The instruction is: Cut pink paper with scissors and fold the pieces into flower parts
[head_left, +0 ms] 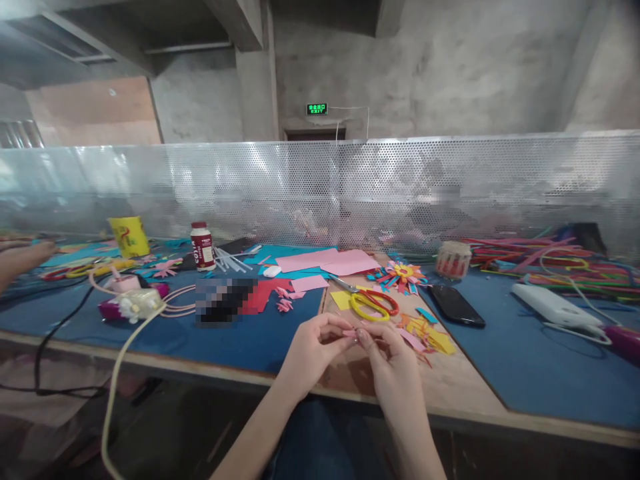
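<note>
Pink paper piece [349, 333] up at the fingertips, head view; left hand [315, 343] and right hand [393, 350] both pinch it, thumbs close together, above the near part of the wooden board [460, 381]; scissors [361, 295] with yellow and red handles lie just beyond; yellow scraps [443, 342] sit to the right; a black phone [456, 305] rests farther right, a many-coloured paper flower [401, 272] behind the scissors.
</note>
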Motion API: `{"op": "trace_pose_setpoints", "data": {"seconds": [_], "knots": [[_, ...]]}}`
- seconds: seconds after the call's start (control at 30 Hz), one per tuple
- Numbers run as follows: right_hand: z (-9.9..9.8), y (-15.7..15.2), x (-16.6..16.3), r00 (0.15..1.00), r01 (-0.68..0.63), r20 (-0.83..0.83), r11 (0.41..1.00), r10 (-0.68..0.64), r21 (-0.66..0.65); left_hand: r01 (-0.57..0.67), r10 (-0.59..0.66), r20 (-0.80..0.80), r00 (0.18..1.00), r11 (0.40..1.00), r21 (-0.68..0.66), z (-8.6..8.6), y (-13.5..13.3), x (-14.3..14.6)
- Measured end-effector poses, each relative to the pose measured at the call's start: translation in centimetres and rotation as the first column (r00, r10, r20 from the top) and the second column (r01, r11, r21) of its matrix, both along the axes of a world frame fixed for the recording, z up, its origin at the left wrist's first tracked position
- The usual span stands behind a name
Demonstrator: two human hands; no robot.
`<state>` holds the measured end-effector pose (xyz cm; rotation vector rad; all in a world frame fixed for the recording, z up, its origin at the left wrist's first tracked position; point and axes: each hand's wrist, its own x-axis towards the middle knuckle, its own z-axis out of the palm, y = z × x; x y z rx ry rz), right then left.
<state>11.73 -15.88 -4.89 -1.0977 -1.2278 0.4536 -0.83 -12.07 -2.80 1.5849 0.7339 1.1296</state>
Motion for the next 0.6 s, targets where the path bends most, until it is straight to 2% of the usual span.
{"op": "trace_pose_setpoints", "data": {"seconds": [0.17,0.33,0.6], "knots": [[-0.48,0.09,0.09,0.998,0.039,0.041,0.999,-0.04,0.016,0.03,-0.03,-0.029,0.999,1.0,0.004,0.1,-0.11,0.0],[-0.49,0.07,-0.19,0.996,0.065,0.056,0.997,-0.067,0.041,0.006,-0.006,-0.047,0.999,1.0,-0.001,0.36,-0.29,-0.11],[-0.23,0.02,-0.39,0.998,-0.06,0.022,0.998,0.06,0.017,-0.032,0.032,-0.012,0.999,0.999,-0.034,0.18,-0.18,-0.25]]}}
